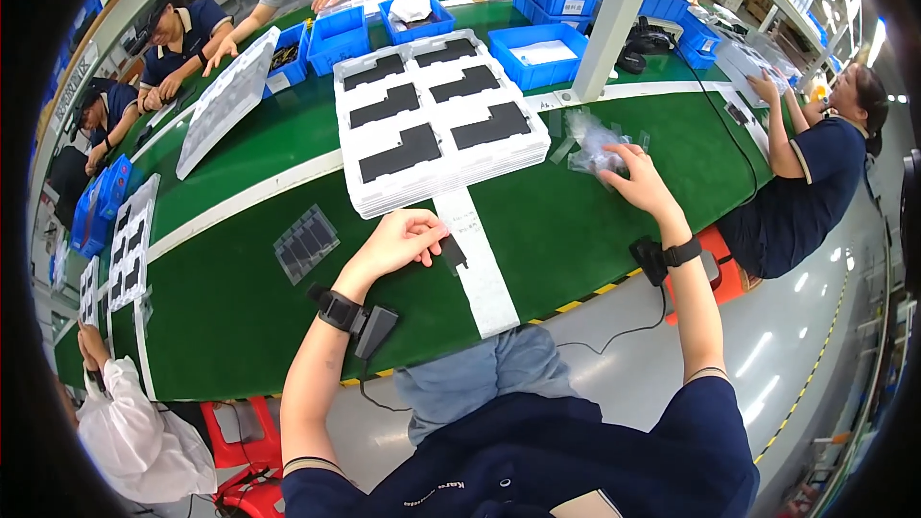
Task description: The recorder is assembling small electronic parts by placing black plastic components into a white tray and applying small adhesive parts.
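My left hand (407, 238) is closed in a pinch on a small thin black sheet (454, 253) with a notched edge, just above the white strip (487, 290) on the green table. My right hand (641, 180) has its fingers apart at a loose heap of crumpled clear plastic film (592, 144). Beyond my left hand stands a stack of white trays (357, 194); the top one holds several flat black L-shaped pieces (400, 152). Left of that hand, a clear sheet with black strips (307, 243) lies flat on the table.
Blue bins (539, 55) line the far side. A grey post (615, 24) rises beyond the film heap, and a black cable (737, 125) curves along the right. Co-workers sit around the table; one holds a tilted white tray (230, 101). Yellow-black tape (585, 298) marks the near edge.
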